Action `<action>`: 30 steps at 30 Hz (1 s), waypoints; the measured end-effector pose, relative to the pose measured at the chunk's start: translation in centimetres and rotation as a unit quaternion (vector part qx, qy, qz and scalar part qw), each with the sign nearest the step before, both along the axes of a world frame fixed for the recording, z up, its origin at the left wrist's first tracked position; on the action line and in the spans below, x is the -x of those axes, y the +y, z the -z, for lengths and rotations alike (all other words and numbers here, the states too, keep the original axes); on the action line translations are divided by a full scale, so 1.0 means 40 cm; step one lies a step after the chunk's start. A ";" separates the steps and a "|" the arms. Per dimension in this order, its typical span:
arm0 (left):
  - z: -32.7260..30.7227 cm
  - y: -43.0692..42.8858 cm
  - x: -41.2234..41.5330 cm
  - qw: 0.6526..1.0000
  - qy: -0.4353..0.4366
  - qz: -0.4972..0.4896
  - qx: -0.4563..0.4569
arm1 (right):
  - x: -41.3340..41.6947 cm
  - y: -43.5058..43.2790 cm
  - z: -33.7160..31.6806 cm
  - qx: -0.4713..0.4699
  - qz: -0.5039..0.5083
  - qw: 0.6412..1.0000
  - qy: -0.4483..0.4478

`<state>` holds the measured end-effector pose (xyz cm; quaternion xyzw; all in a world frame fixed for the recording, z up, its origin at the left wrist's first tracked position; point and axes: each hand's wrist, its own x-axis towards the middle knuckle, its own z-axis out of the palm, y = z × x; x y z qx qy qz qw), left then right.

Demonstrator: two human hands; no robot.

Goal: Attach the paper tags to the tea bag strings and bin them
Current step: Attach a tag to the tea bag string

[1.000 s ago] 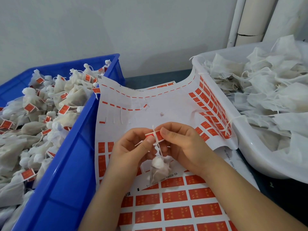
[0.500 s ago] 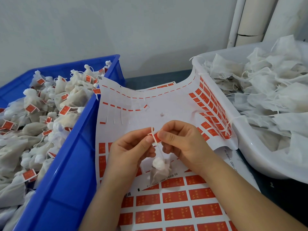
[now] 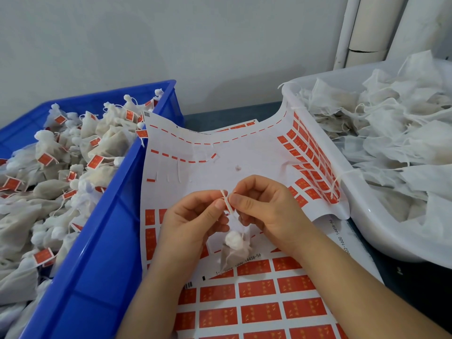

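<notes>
While your left hand (image 3: 193, 216) and right hand (image 3: 266, 209) meet above the white sheet of red rectangular stickers (image 3: 264, 311), both sets of fingers (image 3: 215, 206) curl in, thumbs and forefingers pinching the small folded paper tag (image 3: 227, 204) on the thin white string (image 3: 223, 194). Small white mesh tea bag (image 3: 232, 250) hangs just below, over the sheet. Blue plastic bin (image 3: 102, 253) of tagged bags on your left; white plastic tub (image 3: 362, 216) of untagged bags on your right.

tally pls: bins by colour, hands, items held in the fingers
Blue bin: 1
White tub: 1
Paper tag: 1
Tea bag, hanging below the tag: 1
Hands: 2, left hand and right hand, both pinching the paper tag
Total: 6
</notes>
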<state>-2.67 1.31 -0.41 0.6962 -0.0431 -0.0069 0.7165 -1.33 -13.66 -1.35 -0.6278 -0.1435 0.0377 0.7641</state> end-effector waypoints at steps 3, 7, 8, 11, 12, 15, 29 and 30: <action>0.000 -0.001 0.000 1.000 -0.003 0.000 -0.004 | 0.000 0.001 0.000 0.004 0.002 1.000 0.000; 0.000 0.000 -0.001 1.000 0.001 -0.002 -0.005 | 0.002 0.001 -0.002 0.009 0.005 1.000 0.003; 0.000 0.001 -0.001 1.000 0.002 -0.003 -0.006 | 0.002 0.001 -0.002 0.012 0.006 1.000 0.004; 0.001 0.000 -0.001 1.000 0.005 -0.009 -0.005 | 0.002 0.001 -0.004 0.022 0.006 1.000 0.004; 0.001 0.000 -0.001 1.000 0.004 -0.010 -0.004 | 0.002 0.002 -0.005 0.028 0.004 1.000 0.003; 0.001 -0.001 0.000 1.000 0.000 -0.008 -0.005 | 0.002 0.003 -0.005 0.025 0.002 1.000 0.015; 0.001 -0.002 -0.004 0.999 -0.012 -0.039 -0.011 | 0.006 0.002 -0.012 0.044 -0.006 0.999 0.012; 0.002 -0.002 -0.005 0.999 -0.011 -0.044 -0.012 | 0.007 0.001 -0.013 0.047 -0.007 0.999 0.007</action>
